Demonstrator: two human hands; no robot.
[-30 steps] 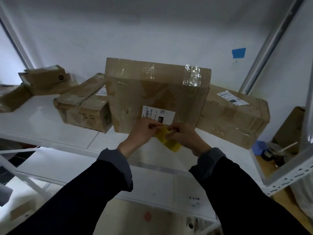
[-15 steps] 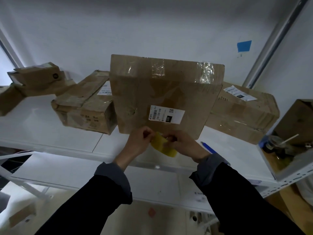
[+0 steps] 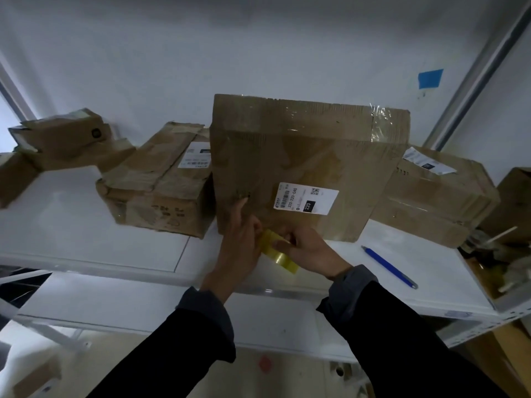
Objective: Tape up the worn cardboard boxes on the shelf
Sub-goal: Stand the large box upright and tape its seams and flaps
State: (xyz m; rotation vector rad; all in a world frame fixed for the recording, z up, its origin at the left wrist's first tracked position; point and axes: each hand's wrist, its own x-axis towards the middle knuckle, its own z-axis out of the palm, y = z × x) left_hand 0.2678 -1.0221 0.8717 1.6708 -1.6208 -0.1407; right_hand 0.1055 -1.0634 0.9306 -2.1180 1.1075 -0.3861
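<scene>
Here, tape roll (image 3: 278,255): light, slick; we'd hold its rim, before the upright box (image 3: 301,168) on the shelf (image 3: 86,225)
Right hand (image 3: 311,249): fingers pinching the roll
Left hand (image 3: 240,239): fingers straight, on the box

The white shipping label (image 3: 306,199) on the upright cardboard box (image 3: 301,156) reads "220-220-040" beside a barcode and "220" in a black patch, while other labels' print seems too blurred to read.

Right of the grip, flat on the shelf – a blue pen (image 3: 388,266). Farther right, past the shelf's end – an open box (image 3: 514,202) of blurred clutter. High on the wall – a blue patch (image 3: 430,78).
</scene>
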